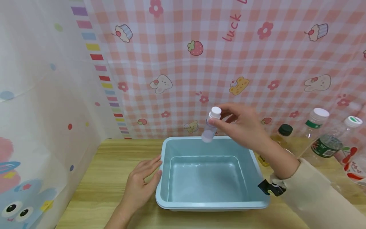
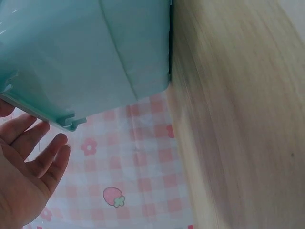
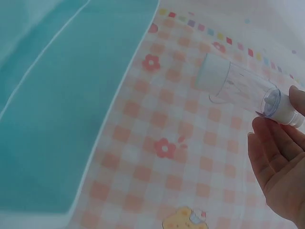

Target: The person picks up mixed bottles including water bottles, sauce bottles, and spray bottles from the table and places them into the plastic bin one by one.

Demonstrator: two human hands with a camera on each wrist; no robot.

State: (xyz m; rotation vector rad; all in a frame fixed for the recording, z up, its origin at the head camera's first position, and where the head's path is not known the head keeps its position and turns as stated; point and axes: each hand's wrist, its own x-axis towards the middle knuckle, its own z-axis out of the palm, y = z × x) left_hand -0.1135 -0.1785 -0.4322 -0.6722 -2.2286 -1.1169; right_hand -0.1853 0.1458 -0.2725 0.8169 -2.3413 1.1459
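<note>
A small clear bottle with a white cap and neck hangs tilted over the far rim of a light blue plastic basin. My right hand pinches the bottle near its neck between thumb and fingers. The right wrist view shows the bottle's see-through body and its broad whitish base pointing away from the hand. At the basin's left side, my left hand touches the rim with loosely extended fingers. Inside the basin, a bright line and reflections look like a shallow layer of water.
To the right stand several bottles: one with a dark green cap, a clear one with a white cap and a green-labelled one. A red-and-white printed container is beside them. A pink checked curtain hangs behind the wooden table.
</note>
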